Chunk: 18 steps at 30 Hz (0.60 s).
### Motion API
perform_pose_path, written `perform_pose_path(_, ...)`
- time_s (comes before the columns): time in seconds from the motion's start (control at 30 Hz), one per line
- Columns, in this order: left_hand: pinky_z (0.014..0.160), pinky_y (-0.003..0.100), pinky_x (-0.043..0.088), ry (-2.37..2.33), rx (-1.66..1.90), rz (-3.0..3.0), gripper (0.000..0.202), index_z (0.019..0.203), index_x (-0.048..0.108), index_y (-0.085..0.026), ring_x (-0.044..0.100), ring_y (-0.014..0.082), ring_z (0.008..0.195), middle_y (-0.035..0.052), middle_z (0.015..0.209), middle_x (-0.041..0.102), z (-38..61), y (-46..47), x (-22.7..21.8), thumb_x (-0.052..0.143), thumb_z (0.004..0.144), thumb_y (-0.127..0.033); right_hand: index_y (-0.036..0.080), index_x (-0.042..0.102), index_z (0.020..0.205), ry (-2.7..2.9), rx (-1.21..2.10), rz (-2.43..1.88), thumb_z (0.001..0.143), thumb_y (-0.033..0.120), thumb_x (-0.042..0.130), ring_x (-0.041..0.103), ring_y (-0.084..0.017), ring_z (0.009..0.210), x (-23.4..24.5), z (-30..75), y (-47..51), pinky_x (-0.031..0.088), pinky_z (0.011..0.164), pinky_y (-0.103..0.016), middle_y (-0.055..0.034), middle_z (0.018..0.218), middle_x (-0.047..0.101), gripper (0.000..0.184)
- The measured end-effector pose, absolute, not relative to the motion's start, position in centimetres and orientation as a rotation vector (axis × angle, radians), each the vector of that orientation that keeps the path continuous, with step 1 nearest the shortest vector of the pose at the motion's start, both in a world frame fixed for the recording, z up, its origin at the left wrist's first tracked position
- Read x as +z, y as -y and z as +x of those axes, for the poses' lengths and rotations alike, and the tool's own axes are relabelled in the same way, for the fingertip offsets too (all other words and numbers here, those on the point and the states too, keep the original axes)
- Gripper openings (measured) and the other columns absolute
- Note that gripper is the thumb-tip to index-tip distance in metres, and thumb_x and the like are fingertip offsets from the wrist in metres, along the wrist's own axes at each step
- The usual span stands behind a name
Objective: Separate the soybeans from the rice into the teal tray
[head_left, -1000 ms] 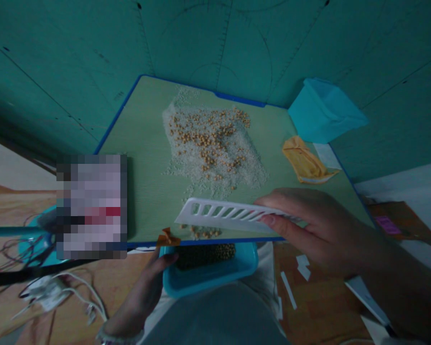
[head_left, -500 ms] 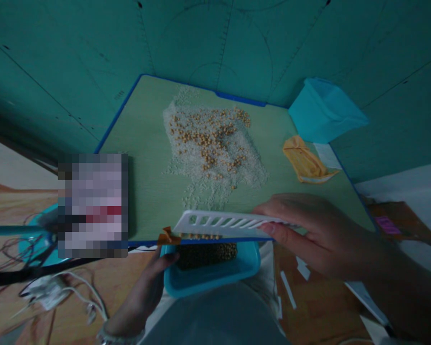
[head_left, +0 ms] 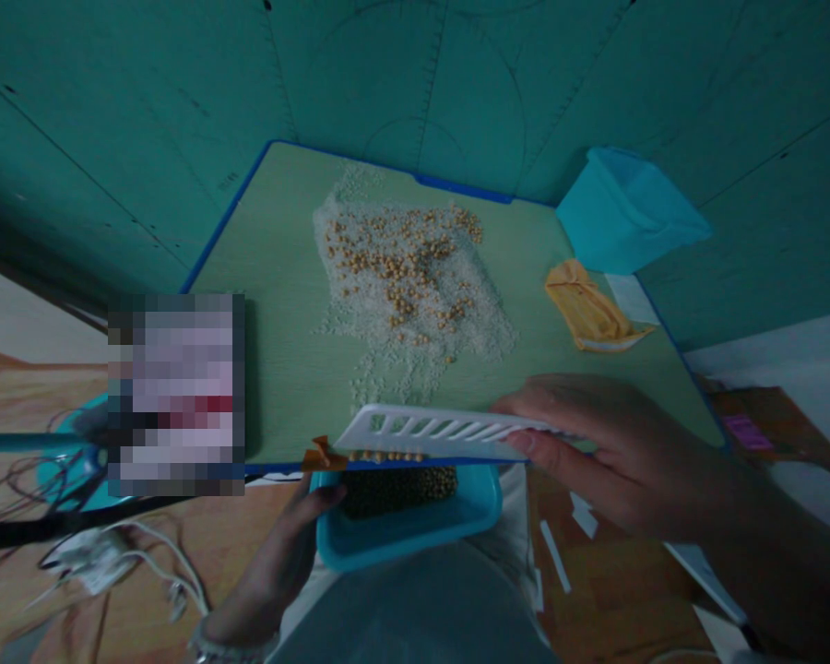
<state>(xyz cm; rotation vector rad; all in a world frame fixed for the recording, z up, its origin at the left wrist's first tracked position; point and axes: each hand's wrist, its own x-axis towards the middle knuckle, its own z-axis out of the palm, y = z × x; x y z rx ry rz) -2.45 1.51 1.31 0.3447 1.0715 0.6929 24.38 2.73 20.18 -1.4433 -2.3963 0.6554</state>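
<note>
My right hand (head_left: 581,447) is closed on one end of a white slotted plastic strip (head_left: 394,426), its thumb on the near side. The strip stands on edge just above the table's front rim, and a row of soybeans (head_left: 387,456) lies along its lower edge. Below that rim my left hand (head_left: 294,535) grips the left end of a blue plastic tub (head_left: 408,539), thumb over its side. Inside the tub is a layer of beans (head_left: 397,491), dark in the shade. Farther back, soybeans (head_left: 401,272) lie mixed over a spread of white rice-like grains (head_left: 484,323).
The light green table (head_left: 277,369) has a blue rim. Orange tape (head_left: 324,456) sticks up at its front edge. A blue bin (head_left: 622,217) and a yellow cloth-like piece (head_left: 587,309) are at the right. Cables (head_left: 152,553) lie on the floor at left.
</note>
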Motion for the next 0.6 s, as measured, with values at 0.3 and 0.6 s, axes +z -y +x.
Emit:
perform_pose_path(0.3, 0.103, 0.046, 0.041, -1.082, 0.699, 0.328, 0.031, 0.094, 0.077, -0.028, 0.061, 0.0365, 0.114, 0.0, 0.094, 0.082, -2.48, -1.42, 1.23, 0.076, 0.063, -0.033, 0.017, 0.06, 0.095, 2.411, 0.637, -1.403, 0.089, 0.012, 0.049, 0.059, -0.011, 0.068, 20.51, 24.28, -2.55, 0.04, 0.06, -0.021, 0.0002, 0.076, 0.065, 0.014)
perform_pose_path(0.6, 0.102, 0.049, 0.041, -1.063, 0.685, 0.333, 0.031, 0.094, 0.077, -0.029, 0.063, 0.0372, 0.111, 0.0006, 0.095, 0.081, -2.36, -1.52, 1.32, 0.075, 0.064, -0.034, 0.017, 0.06, 0.097, 2.405, 0.577, -1.409, 0.088, 0.01, 0.049, 0.061, -0.009, 0.073, 20.31, 24.41, -2.33, 0.043, 0.065, -0.02, 0.0007, 0.08, 0.067, 0.016)
